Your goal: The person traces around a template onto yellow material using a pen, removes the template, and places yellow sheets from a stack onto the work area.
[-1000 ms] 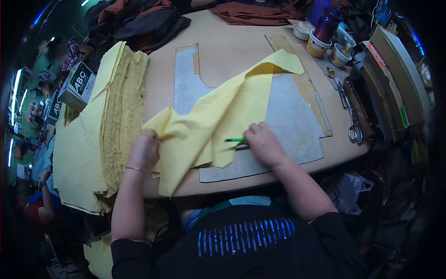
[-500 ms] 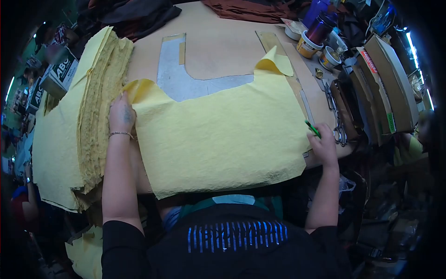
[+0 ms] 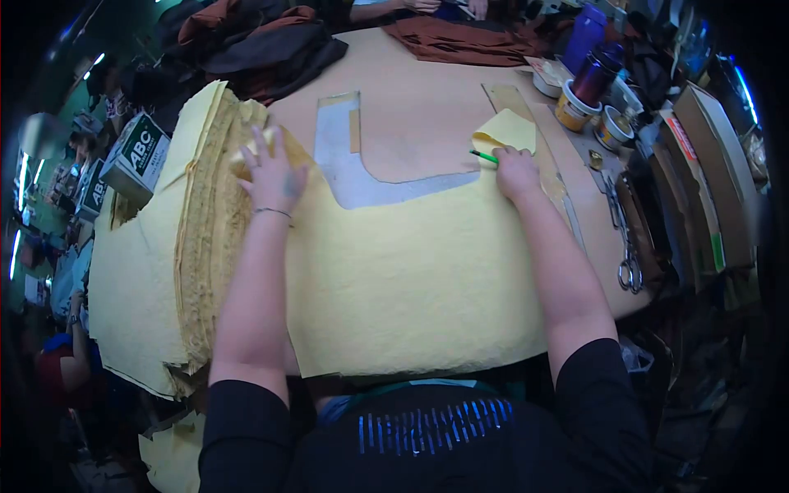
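Note:
A large yellow sheet lies on the table, partly over a grey U-shaped template. My left hand has its fingers spread at the sheet's upper left corner, beside the stack of yellow sheets. My right hand is closed round a green pen at the upper right part of the sheet, just below its folded-over corner.
Scissors, tubs and a dark red tumbler are at the right, near cardboard. Brown and dark cloth lies at the back, where another person's hands show. ABC boxes stand left.
My right hand has moved from the sheet's right edge up to its upper right corner with the pen. My left hand has opened. The upper right flap lies flatter, and the view has shifted.

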### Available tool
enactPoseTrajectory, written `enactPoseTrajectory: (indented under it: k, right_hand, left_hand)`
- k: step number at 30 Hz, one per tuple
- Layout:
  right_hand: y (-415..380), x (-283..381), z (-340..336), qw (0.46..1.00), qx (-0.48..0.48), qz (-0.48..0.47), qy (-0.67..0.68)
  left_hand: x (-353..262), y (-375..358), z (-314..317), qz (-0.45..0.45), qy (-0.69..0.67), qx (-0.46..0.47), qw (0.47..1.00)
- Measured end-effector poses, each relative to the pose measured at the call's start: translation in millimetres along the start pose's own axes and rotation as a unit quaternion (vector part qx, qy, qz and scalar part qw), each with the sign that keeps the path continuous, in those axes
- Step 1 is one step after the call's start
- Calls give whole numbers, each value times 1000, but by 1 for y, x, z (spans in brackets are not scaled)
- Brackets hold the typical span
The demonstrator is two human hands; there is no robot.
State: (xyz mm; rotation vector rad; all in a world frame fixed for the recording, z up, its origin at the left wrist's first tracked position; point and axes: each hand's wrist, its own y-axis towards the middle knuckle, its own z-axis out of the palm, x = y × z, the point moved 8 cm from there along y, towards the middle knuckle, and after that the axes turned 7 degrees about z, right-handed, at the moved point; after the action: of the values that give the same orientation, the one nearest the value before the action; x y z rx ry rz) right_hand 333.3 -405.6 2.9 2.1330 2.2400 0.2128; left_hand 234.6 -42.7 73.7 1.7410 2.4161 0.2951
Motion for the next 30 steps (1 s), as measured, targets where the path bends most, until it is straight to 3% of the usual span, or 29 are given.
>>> enactPoseTrajectory:
  k: [7, 18, 22, 26, 28, 30]
  right_hand:
    - [47, 12, 1, 996, 0, 53, -73]
    - [106, 19, 15, 990, 8, 134, -44]
    - [101, 10, 15, 995, -17, 91, -25]
    - [32, -19, -17, 992, -119, 0, 38]
    - [-19, -60, -34, 984, -167, 14, 67]
    - [-71, -105, -49, 981, -158, 67, 87]
  left_hand:
    - [-13, -9, 84, -71, -95, 138, 983]
    - [-9, 44, 101, -79, -103, 118, 985]
    - [-6, 47, 97, -85, -117, 90, 985]
    - [13, 50, 99, -78, -228, -32, 970]
    - [34, 53, 108, -26, -300, -127, 945]
    - [44, 31, 93, -24, -234, -149, 960]
